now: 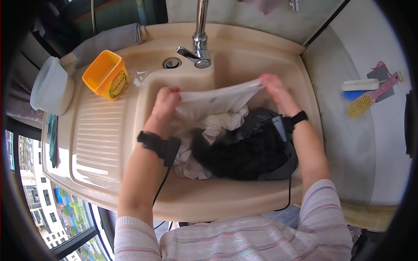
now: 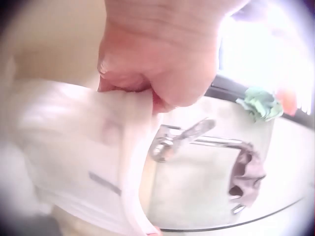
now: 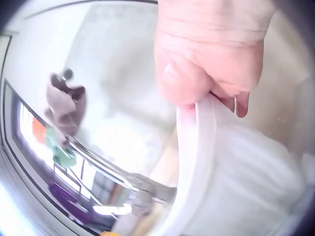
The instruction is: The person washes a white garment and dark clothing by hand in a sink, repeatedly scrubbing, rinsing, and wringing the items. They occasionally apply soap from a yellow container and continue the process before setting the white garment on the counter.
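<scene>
A white cloth (image 1: 213, 102) is stretched between both hands over the sink basin, its upper edge nearly straight. The left hand (image 1: 165, 104) grips one corner; in the left wrist view that hand (image 2: 162, 54) pinches the hem of the cloth (image 2: 83, 147). At the opposite corner the right hand (image 1: 276, 89) holds on with curled fingers, and the right wrist view shows this hand (image 3: 209, 64) closed round the band of the cloth (image 3: 236, 167). Below lie cream-white fabric (image 1: 224, 122) and a heap of black clothing (image 1: 244, 152) in the basin.
The chrome faucet (image 1: 200, 43) stands behind the basin. Left are a yellow tub (image 1: 104, 76), a white bucket (image 1: 52, 87), a rolled grey mat (image 1: 111, 41) and a ribbed drainboard (image 1: 98, 143). Brushes (image 1: 374, 93) lie on the right ledge. Cables hang from both wrists.
</scene>
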`<state>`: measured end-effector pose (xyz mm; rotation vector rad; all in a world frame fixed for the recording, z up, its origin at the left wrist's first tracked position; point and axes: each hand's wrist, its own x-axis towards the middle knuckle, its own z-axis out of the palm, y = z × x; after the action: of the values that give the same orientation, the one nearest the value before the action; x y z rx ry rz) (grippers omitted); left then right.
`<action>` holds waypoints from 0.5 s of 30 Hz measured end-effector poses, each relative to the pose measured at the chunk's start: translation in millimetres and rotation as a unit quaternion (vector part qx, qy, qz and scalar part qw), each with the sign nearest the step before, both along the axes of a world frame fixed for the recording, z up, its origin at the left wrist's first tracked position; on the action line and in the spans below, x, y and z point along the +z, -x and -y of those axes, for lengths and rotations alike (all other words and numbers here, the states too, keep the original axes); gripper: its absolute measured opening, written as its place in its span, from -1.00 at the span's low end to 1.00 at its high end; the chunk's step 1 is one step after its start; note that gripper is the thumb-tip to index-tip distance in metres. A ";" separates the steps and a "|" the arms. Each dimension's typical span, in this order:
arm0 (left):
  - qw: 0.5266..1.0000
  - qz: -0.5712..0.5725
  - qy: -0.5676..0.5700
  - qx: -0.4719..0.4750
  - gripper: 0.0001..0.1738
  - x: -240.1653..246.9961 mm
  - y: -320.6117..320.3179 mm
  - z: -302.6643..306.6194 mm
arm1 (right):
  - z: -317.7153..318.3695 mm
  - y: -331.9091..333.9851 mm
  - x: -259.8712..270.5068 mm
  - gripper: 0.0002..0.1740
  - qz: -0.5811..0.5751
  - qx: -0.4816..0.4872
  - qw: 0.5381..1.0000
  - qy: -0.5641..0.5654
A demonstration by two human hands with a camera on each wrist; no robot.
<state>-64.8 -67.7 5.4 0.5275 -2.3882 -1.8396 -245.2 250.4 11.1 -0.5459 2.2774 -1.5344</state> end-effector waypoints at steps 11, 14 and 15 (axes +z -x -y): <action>0.872 0.178 0.361 -0.280 -0.69 56.4 -57.6 -48.7 | 31.8 -145.3 10.2 -0.67 0.042 0.345 0.930 -0.121; 0.990 0.074 0.002 -0.122 -0.80 59.3 -71.2 -34.8 | 35.0 -155.2 30.8 -0.64 0.073 0.271 0.950 -0.137; 0.977 -0.011 -0.200 -0.079 -0.87 56.4 -75.8 -38.0 | 37.5 -151.8 36.8 -0.68 0.083 0.250 0.963 -0.056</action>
<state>10.9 -29.7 61.8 0.3455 -2.1019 -2.3997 -93.3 212.9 47.9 -0.8483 1.8932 -1.1469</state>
